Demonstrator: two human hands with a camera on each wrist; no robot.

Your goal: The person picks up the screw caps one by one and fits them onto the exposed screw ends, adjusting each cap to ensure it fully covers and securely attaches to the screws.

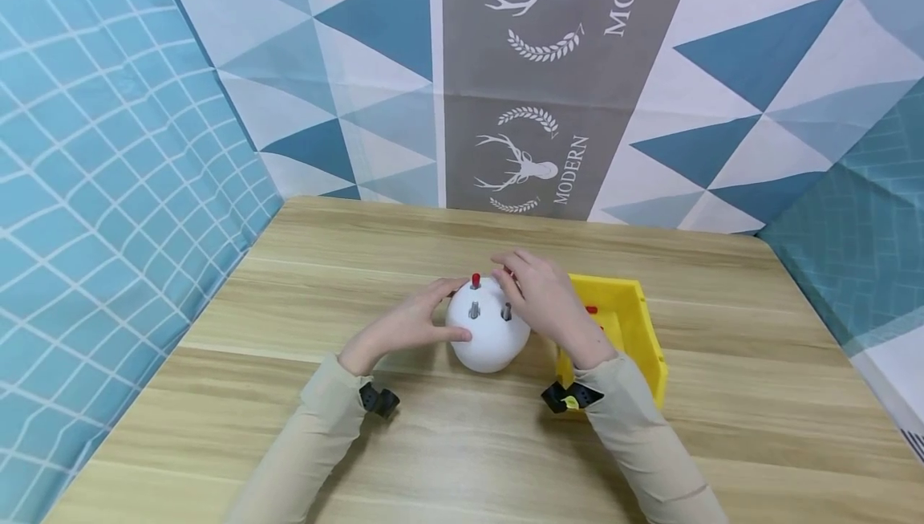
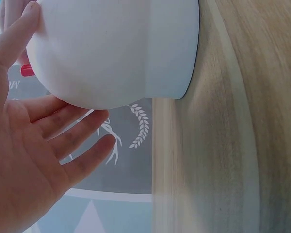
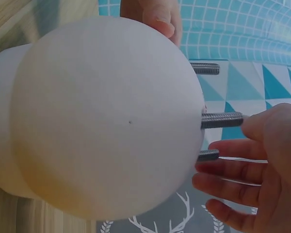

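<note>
A white ball-shaped piece (image 1: 487, 347) with a wider base stands on the table. Threaded metal studs (image 3: 222, 120) stick out of its top, and a red cap (image 1: 476, 280) covers one at the back left. My left hand (image 1: 413, 319) holds the ball's left side, thumb in front and fingers behind; some fingertips rest lightly on it in the left wrist view. Above the ball's back right is my right hand (image 1: 537, 291). Its thumb (image 3: 262, 125) is close to a stud's tip. A speck of red shows by those fingertips, but I cannot tell whether they pinch anything.
A yellow bin (image 1: 653, 339) sits right of the ball, partly under my right forearm, with red pieces (image 1: 592, 310) inside. Wood-grain table (image 1: 462, 444) surrounds both. Patterned cloth (image 1: 382, 50) hangs along the back edge, and blue checked cloth (image 1: 94, 171) on the left.
</note>
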